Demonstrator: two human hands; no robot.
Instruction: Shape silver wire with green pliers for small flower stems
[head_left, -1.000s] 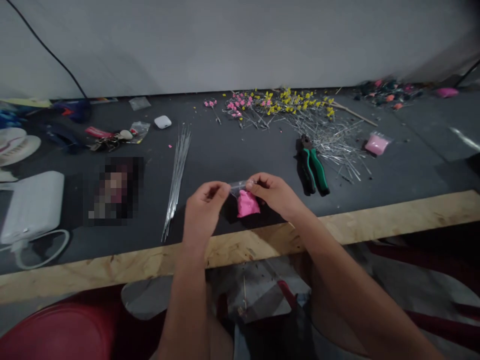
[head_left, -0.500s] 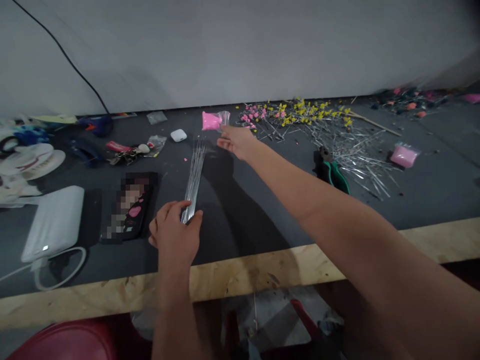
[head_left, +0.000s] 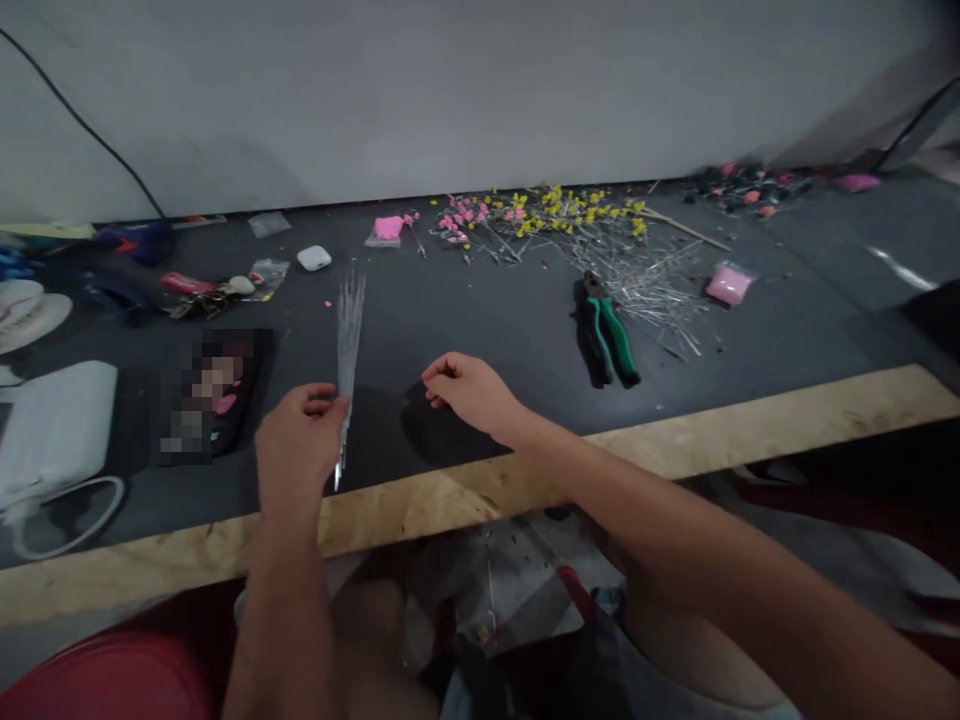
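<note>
My left hand (head_left: 300, 440) is at the lower part of a bundle of thin silver wires (head_left: 349, 335). Its thumb and fingertips close against the wires, whose cut ends show below the thumb. My right hand (head_left: 476, 395) hovers over the dark tabletop to the right of the bundle, fingers curled and pressed together; whatever they may hold is too small to make out. At the back lies a small packet of pink clay (head_left: 388, 228) with pink-tipped wires beside it. Pliers with green handles (head_left: 611, 330) rest right of my right hand.
Pink-tipped and yellow-tipped wires (head_left: 559, 212) lie along the wall, with loose silver wires (head_left: 652, 285) in front. A second pink packet (head_left: 730, 284) is farther right. Left are a phone (head_left: 244, 400), white power bank (head_left: 64, 430), keys (head_left: 210, 300) and white case (head_left: 313, 258). Wooden edge (head_left: 435, 505) runs in front.
My right hand has drawn back from the pink clay packet toward the table's near edge. My left hand stays at the wires, whose lower ends now show. The view has swung rightward.
</note>
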